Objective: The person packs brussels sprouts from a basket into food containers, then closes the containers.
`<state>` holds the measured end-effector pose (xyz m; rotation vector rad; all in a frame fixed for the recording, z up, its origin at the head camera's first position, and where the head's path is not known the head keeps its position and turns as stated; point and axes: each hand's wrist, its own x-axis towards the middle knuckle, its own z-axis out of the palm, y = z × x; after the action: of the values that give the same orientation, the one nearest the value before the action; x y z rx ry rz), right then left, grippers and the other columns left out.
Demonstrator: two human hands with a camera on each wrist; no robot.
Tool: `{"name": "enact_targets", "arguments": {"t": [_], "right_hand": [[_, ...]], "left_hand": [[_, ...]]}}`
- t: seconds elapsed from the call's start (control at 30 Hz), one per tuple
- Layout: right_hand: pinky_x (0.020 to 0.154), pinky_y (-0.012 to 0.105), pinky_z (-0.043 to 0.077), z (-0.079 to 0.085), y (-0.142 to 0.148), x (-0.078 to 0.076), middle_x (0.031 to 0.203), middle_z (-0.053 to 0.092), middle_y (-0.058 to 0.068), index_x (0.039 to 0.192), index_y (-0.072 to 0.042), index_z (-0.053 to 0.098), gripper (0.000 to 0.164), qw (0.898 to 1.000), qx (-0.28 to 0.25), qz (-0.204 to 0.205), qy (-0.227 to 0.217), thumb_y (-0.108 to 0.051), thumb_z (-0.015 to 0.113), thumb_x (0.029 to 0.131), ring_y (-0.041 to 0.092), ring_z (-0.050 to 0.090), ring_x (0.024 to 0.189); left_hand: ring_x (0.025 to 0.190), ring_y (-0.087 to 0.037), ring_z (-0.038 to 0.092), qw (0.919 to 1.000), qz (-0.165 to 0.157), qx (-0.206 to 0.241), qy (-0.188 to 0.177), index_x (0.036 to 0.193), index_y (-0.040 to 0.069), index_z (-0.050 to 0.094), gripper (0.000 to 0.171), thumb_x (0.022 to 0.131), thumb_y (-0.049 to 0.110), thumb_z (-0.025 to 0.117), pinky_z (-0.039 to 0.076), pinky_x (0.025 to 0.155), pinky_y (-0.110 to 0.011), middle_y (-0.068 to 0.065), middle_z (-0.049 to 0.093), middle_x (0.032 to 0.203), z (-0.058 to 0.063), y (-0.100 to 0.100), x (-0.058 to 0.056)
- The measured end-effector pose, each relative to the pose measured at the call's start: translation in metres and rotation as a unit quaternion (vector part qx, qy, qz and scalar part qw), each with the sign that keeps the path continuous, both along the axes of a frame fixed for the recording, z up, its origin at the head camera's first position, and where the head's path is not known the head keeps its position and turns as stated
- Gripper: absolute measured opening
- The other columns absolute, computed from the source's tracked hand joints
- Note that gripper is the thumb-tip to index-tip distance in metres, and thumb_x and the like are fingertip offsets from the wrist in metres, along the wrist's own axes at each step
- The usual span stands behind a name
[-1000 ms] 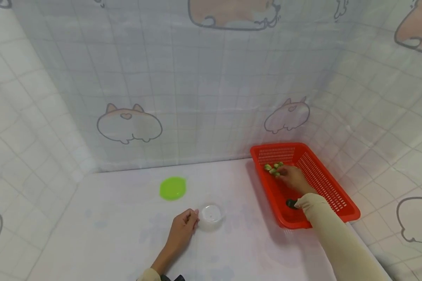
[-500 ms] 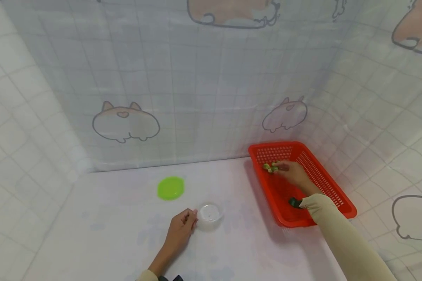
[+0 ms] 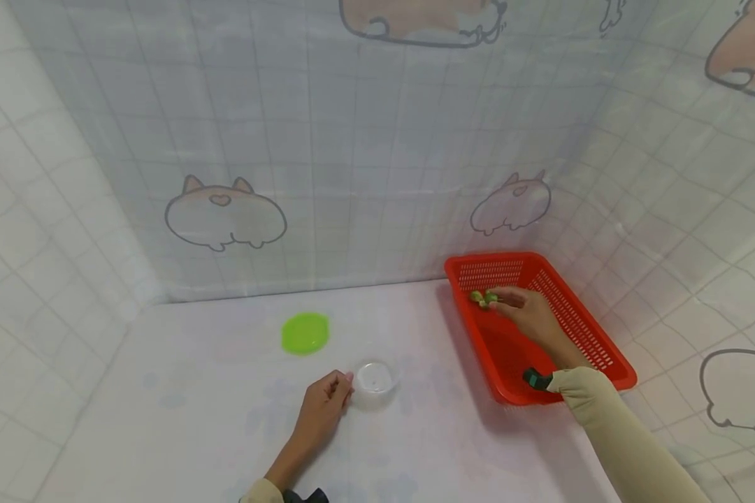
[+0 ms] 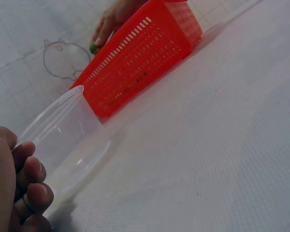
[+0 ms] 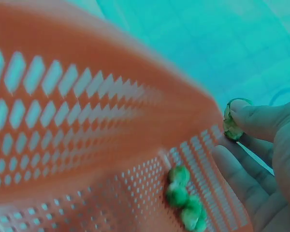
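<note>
My right hand [image 3: 533,318] is over the far left part of the red basket [image 3: 480,344]. It pinches a Brussels sprout [image 5: 232,124] between thumb and fingers, at rim height in the right wrist view. Below it, several more Brussels sprouts [image 5: 178,194] lie clustered on the basket's floor. My left hand [image 3: 322,406] holds the near-left rim of a clear round plastic container [image 3: 376,381], which stands upright on the table. Its other fingers curl loosely beside the container wall [image 4: 70,145] in the left wrist view.
A bright green round lid [image 3: 305,333] lies flat on the table behind the container. The basket stands at the right, close to the patterned back wall covering [image 3: 365,209] and side covering. A dark strap [image 3: 537,379] sits at my right wrist, over the basket.
My right hand was down among the Brussels sprouts; it now holds one up, clear of the cluster. My left hand stays at the container, and the lid has not moved.
</note>
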<state>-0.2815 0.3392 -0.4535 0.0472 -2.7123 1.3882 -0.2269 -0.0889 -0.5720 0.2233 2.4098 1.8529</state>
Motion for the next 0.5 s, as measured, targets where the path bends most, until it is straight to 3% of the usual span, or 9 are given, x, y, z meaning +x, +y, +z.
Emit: {"name": "enact_targets", "arguments": {"t": [0.23, 0.5], "right_hand": [[0.083, 0.021, 0.053, 0.016, -0.027, 0.014, 0.120, 0.072, 0.007, 0.127, -0.011, 0.070, 0.036, 0.999, -0.021, 0.026, 0.033, -0.023, 0.075, 0.093, 0.016, 0.068, 0.105], [0.085, 0.027, 0.054, 0.028, -0.065, 0.025, 0.110, 0.074, -0.003, 0.121, -0.024, 0.072, 0.028, 0.998, 0.014, 0.058, 0.034, -0.027, 0.075, 0.093, 0.018, 0.069, 0.100]], "left_hand": [[0.059, -0.014, 0.052, 0.9999, 0.000, 0.001, 0.012, 0.086, 0.015, 0.064, 0.045, 0.099, 0.057, 0.054, 0.042, 0.055, -0.025, 0.000, 0.057, 0.068, -0.001, -0.003, 0.000], [0.060, -0.014, 0.051, 0.9999, -0.004, -0.003, 0.012, 0.086, 0.015, 0.063, 0.044, 0.100, 0.056, 0.053, 0.042, 0.054, -0.025, 0.000, 0.057, 0.069, -0.003, -0.001, -0.001]]}}
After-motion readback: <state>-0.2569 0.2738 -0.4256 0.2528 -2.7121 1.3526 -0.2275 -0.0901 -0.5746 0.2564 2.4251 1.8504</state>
